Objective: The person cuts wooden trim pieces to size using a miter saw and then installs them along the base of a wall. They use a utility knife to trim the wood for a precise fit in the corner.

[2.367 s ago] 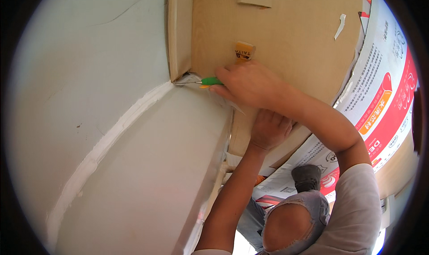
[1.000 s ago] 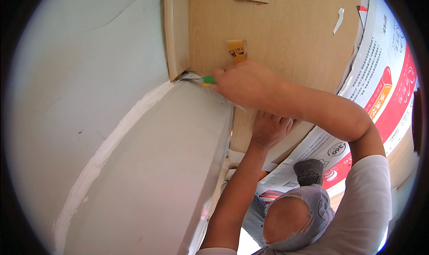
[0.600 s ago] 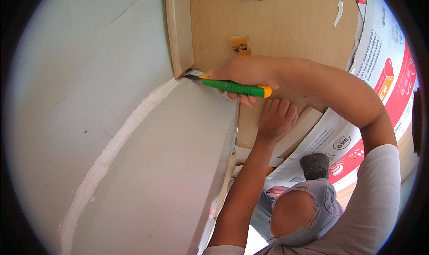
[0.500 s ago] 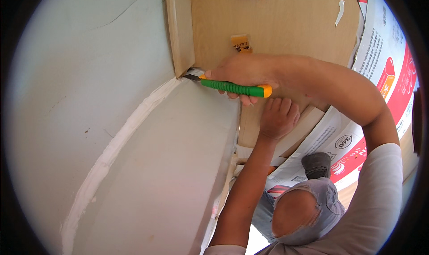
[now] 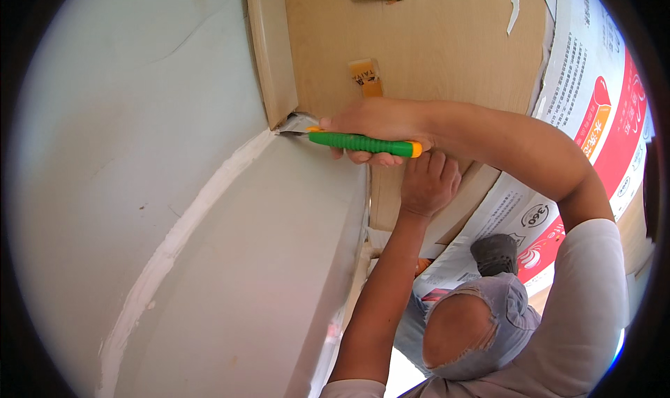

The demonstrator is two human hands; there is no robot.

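Knife [image 5: 359, 143], green with a yellow butt, sits clamped in the grip of the right hand [image 5: 380, 115], its thin blade [image 5: 292, 133] reaching left of the grip to the corner by the end of the wooden strip [image 5: 271, 56]. Twisting there could bend or snap the blade; a skid could score the grey panel [image 5: 258, 258] below the grip. The left hand [image 5: 429, 185] lies just below and right of the grip, near the butt, so a sudden backward slip might knock it. Whether its fingers pinch anything, one cannot tell.
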